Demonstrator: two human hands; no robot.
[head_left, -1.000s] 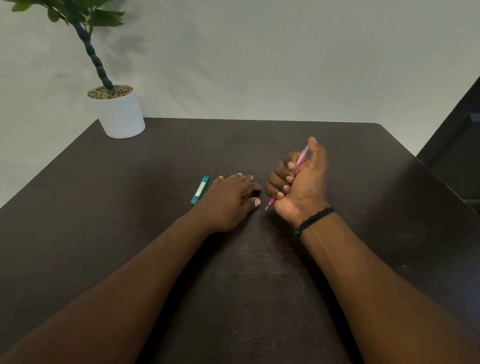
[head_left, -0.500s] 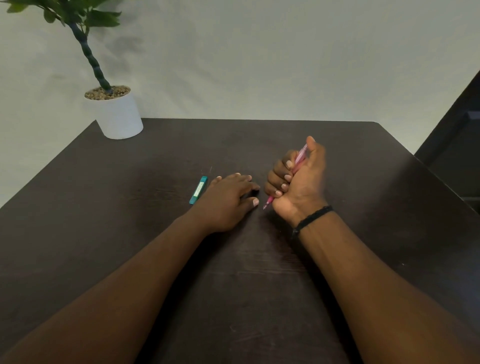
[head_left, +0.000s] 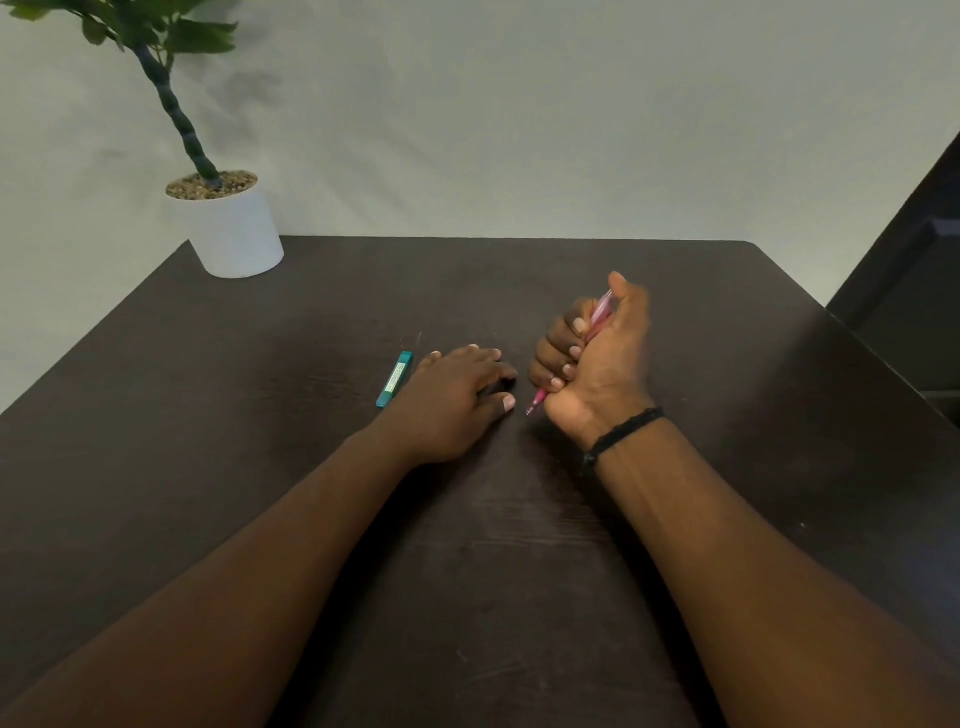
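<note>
Currently: pink pencil (head_left: 601, 310) clenched in right hand (head_left: 597, 374), thumb on top end, tip near table (head_left: 571, 597). Left hand (head_left: 457, 400) relaxed flat, holding nothing, beside teal lead case (head_left: 395, 378). Progress, judged: pencil gripped; clicking lead out remains.

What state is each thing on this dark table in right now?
Pink translucent mechanical pencil: gripped in a fist, tip down.
Right hand: grips the pencil, thumb on its top.
Left hand: palm down on the dark wooden table.
Teal flat plastic case: lying flat beside the left hand.
White round plant pot: upright.
</note>
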